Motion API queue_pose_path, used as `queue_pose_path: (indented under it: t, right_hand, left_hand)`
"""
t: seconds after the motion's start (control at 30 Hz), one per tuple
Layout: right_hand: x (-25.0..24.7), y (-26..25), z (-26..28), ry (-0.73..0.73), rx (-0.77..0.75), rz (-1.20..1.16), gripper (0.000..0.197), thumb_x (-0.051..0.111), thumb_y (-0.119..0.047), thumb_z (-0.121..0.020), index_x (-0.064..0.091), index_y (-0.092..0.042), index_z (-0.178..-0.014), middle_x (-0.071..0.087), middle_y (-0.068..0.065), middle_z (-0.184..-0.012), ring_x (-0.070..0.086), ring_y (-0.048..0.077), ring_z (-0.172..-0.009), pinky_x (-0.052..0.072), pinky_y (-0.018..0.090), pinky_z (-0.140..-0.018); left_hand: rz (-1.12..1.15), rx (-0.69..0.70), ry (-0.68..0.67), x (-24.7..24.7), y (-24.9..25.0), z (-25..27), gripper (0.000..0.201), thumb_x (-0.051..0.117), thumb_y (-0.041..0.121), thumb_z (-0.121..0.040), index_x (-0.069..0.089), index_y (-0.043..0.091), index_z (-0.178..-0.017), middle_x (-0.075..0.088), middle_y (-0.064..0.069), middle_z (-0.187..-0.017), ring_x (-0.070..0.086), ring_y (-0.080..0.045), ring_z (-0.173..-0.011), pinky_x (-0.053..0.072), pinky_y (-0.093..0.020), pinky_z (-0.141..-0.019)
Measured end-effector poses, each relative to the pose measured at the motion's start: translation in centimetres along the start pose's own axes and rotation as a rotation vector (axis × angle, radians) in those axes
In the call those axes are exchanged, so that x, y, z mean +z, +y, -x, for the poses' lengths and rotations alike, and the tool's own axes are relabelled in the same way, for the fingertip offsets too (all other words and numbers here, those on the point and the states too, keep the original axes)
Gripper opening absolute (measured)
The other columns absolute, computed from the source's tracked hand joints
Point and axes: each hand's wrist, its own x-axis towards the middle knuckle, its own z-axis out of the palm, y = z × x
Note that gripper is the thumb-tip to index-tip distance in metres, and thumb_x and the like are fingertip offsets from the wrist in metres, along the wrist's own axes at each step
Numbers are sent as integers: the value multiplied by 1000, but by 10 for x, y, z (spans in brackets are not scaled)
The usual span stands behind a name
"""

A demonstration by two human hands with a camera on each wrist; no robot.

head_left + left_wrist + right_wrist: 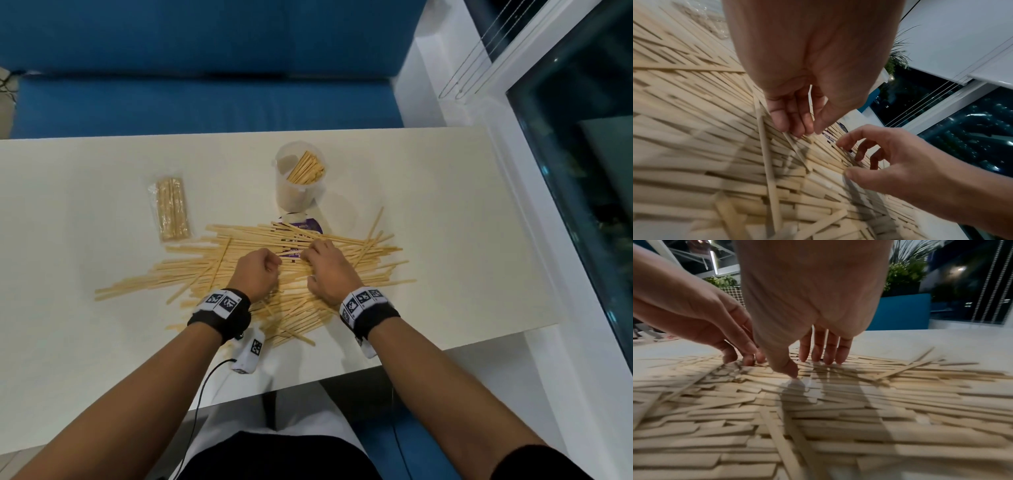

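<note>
On the table (445,205), the left hand (257,274) is pinching one stick (811,100) from the loose pile of sticks (185,270). Just beside it at three o'clock, the right hand (329,270) is pressing spread fingertips (829,356) on the pile, gripping nothing. Lifting fast is probably risking dragging crossed neighbours along, and the fingers are hiding the pinched stick's far end.

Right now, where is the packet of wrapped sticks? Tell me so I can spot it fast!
Find the pale table with the big pile of loose sticks in the middle. By the pile's far left edge lies the packet, flat on the table. Its sticks are squeezed together inside clear wrap, while those in the cup stand up loose.
</note>
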Motion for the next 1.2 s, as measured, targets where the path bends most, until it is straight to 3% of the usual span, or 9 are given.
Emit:
queue_pose_path:
  t: [0.17,0.27,0.33,0.43,0.5,0.57,0.7,0.9,1.2]
  right_hand:
    - [-2,-3,-11,-30,-39,-65,42,64,-9,-89,58,-8,-131,55,8,-130,46,23,-125,41,37,-110]
    - [-1,0,-16,-51,-56,-83,33,69,-15,-92,61,-11,-125,53,5,-128,47,20,-121,45,37,-107]
    - [0,-1,-18,-65,-77,-92,42,75,-25,-92,60,-12,-128,51,4,-130,45,20,-124,44,37,-108]
    - [4,-7,-19,-75,-82,-88,54,78,-32,-90,56,-13,-135,51,4,-134,42,20,-128,41,36,-111]
    - [8,-11,-19,-45,-92,-81,50,77,-30,-90,57,-13,-133,54,4,-132,44,21,-126,41,37,-110]
    - [9,-13,-22,-23,-106,-74,38,73,-24,-92,60,-12,-127,56,4,-127,46,22,-122,43,37,-106]
    - [7,-17,-28,-53,-100,-48,19,65,-11,-92,65,-10,-112,60,6,-114,49,21,-112,47,37,-99]
    - [2,-23,-30,-54,-127,38,15,59,-2,-89,64,-5,-103,62,12,-108,52,27,-106,48,37,-95]
    - [-8,-12,-27,-123,-119,86,43,64,13,-86,62,-3,-126,59,14,-127,49,29,-121,44,38,-104]
  left_hand:
    - [68,-23,52,0,-2,0,17,58,6,-92,68,19,-94,70,3,-90,66,-10,-78,52,-19,-69]
    - [141,-45,69,-2,-2,1,15,60,5,-93,67,17,-99,69,3,-89,67,-10,-78,50,-16,-66]
    - [202,-72,67,-3,-2,1,17,61,4,-92,66,17,-101,69,2,-91,67,-12,-80,49,-15,-66]
    - [326,-134,42,-6,-2,3,25,62,-1,-84,65,18,-100,69,-3,-94,69,-23,-89,60,-34,-76]
    - [460,-182,23,-10,1,6,32,60,0,-71,64,14,-99,67,-8,-94,70,-31,-91,61,-53,-82]
    - [536,-207,30,-14,1,8,34,57,-1,-68,64,11,-100,65,-11,-93,67,-30,-88,59,-59,-82]
    - [483,-187,41,-22,-4,9,30,54,0,-71,65,14,-96,67,-9,-92,66,-27,-84,60,-57,-81]
    - [412,-167,100,-27,-9,11,15,61,5,-89,67,18,-94,72,-8,-94,71,-28,-89,60,-46,-85]
    - [403,-162,174,-35,-5,15,13,56,9,-97,66,18,-100,69,-4,-102,70,-27,-92,59,-38,-80]
